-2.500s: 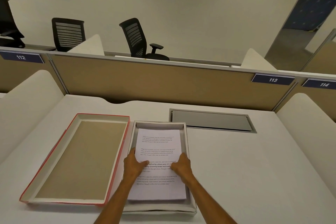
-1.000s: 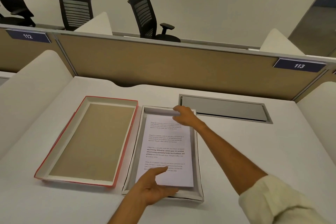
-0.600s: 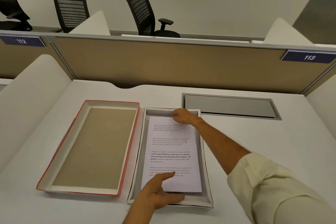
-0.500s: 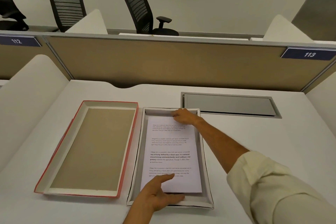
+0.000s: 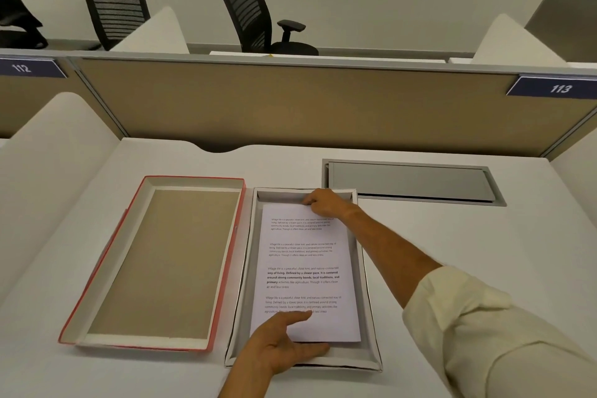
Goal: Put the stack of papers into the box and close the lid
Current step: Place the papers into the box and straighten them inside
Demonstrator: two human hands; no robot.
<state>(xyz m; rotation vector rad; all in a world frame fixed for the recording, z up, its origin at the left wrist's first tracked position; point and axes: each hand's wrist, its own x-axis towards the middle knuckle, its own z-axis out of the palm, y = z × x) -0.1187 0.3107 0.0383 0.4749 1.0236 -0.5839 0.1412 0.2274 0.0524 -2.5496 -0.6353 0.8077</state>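
Observation:
A white stack of printed papers (image 5: 305,271) lies flat inside the shallow grey box (image 5: 368,287) on the white desk. My right hand (image 5: 324,202) reaches to the far end of the box, fingertips curled on the top edge of the stack. My left hand (image 5: 284,344) rests at the near end, fingers spread flat on the bottom edge of the papers and the box floor. The red-edged lid (image 5: 155,260) lies upside down to the left of the box, its brown inside facing up.
A grey metal cable flap (image 5: 410,181) is set into the desk (image 5: 484,252) behind and right of the box. A tan partition (image 5: 290,107) closes the far side, white side screens stand left and right. Black office chairs stand beyond the partition.
Both hands left the middle of the papers; the right went to the far edge, the left to the near edge. In the last half second they hardly move.

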